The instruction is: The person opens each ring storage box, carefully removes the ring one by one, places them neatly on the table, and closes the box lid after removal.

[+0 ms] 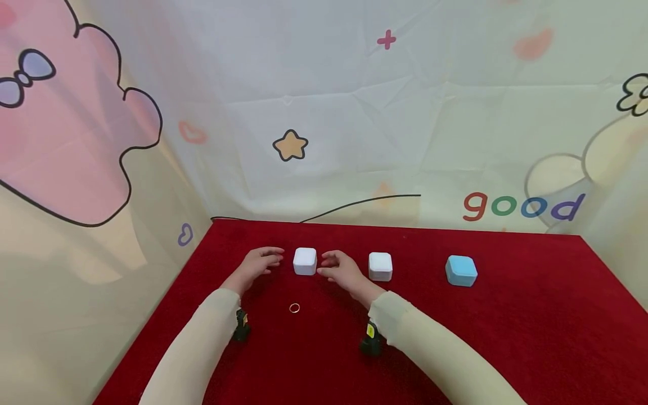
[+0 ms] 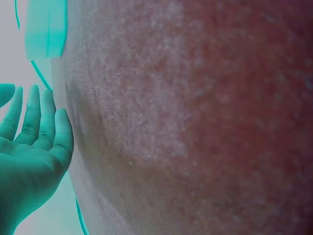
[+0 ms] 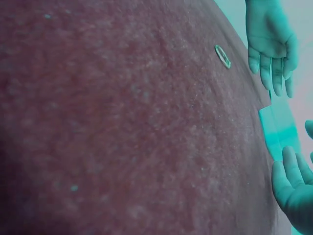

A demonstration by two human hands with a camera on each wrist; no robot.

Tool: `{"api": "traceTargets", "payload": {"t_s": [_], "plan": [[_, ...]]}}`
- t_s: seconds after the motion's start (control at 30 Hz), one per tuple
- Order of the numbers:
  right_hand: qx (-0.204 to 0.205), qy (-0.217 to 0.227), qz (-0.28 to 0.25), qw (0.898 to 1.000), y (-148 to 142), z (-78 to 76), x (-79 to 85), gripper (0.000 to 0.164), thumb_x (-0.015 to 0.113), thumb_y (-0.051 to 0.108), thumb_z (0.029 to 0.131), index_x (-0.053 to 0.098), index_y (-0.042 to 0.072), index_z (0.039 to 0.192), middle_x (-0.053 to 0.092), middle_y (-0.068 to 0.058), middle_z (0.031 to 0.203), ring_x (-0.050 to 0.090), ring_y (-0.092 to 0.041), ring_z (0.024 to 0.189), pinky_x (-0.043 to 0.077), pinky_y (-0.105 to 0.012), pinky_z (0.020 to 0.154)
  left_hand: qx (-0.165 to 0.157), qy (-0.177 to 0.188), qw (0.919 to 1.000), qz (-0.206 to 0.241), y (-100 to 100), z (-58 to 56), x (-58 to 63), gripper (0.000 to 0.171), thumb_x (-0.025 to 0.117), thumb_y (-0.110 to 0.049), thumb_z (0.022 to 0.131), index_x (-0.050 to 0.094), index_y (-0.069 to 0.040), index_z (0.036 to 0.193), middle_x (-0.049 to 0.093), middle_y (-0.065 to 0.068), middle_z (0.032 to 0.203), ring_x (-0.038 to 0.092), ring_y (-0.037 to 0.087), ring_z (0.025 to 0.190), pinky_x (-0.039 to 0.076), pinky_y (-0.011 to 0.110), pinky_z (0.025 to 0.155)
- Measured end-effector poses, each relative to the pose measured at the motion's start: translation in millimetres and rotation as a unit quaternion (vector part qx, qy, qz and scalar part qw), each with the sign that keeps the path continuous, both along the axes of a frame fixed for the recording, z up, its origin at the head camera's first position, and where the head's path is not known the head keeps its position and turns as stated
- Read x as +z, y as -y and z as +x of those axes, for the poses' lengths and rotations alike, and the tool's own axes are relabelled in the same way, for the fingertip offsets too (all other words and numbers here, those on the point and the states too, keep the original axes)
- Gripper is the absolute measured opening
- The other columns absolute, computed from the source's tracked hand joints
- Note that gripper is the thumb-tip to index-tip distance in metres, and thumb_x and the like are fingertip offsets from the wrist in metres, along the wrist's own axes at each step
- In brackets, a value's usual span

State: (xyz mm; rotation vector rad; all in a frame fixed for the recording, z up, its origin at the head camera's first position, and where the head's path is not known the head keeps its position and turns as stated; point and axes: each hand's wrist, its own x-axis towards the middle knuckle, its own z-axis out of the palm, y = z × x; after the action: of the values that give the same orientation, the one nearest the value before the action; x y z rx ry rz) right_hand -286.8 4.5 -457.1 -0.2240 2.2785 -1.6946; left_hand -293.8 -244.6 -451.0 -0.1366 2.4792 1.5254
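Left hand [image 1: 257, 264]: fingers extended, grasping nothing. Gold ring [image 1: 295, 312]: flat on red worktop [image 1: 314, 365], probably aside to free 2 hands. 1st white box [image 1: 305, 261]: between hands, seemingly flanked for 2-sided access. Right hand [image 1: 345, 272]: fingers loose, empty, contact unclear. 2nd white box [image 1: 380, 266], blue box [image 1: 461, 270]: farther right, spaced apart.

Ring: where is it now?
Head view: the ring lies on the red cloth left of centre, on the near side of the white box between left hand and right hand.
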Motion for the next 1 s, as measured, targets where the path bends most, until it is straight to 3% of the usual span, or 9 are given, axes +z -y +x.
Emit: {"api": "traceTargets", "payload": {"t_s": [0.2,0.47,0.8,1.0], "plan": [[0.007,-0.002,-0.006,1.0,-6.2,7.4,3.2,0.041,0.066,0.009,0.097,0.055,-0.003,0.135,0.066,-0.021,0.122,0.068,-0.021,0.101,0.06,-0.033,0.086,-0.007,0.003,0.9998,-0.019,4.4,6.4,6.9,0.04,0.049,-0.02,0.107,0.057,-0.006,0.144,0.06,0.02,0.146,0.058,0.035,0.134,0.052,0.045,0.106],[0.023,0.017,-0.032,0.999,-21.0,20.3,6.9,0.038,0.063,0.01,0.099,0.055,-0.002,0.134,0.068,-0.015,0.114,0.068,-0.015,0.095,0.058,-0.03,0.085,-0.021,-0.016,0.9992,-0.03,13.2,20.3,24.0,0.041,0.048,-0.02,0.106,0.056,-0.005,0.144,0.061,0.022,0.144,0.059,0.036,0.132,0.052,0.045,0.104],[0.05,0.017,-0.05,0.997,-43.8,37.9,24.2,0.042,0.063,0.012,0.1,0.053,-0.004,0.137,0.067,-0.005,0.108,0.067,-0.014,0.093,0.056,-0.027,0.085,-0.029,-0.053,0.9979,-0.026,18.2,50.3,52.9,0.042,0.047,-0.019,0.107,0.054,-0.003,0.145,0.06,0.026,0.143,0.059,0.04,0.131,0.052,0.051,0.107],[0.067,-0.003,-0.051,0.996,-63.1,44.6,32.3,0.041,0.063,0.015,0.099,0.053,-0.003,0.135,0.067,-0.002,0.106,0.066,-0.016,0.094,0.056,-0.028,0.086,-0.034,-0.058,0.9976,-0.019,9.0,68.6,60.3,0.041,0.05,-0.018,0.106,0.056,-0.004,0.144,0.061,0.024,0.141,0.059,0.04,0.129,0.053,0.049,0.105]]}}
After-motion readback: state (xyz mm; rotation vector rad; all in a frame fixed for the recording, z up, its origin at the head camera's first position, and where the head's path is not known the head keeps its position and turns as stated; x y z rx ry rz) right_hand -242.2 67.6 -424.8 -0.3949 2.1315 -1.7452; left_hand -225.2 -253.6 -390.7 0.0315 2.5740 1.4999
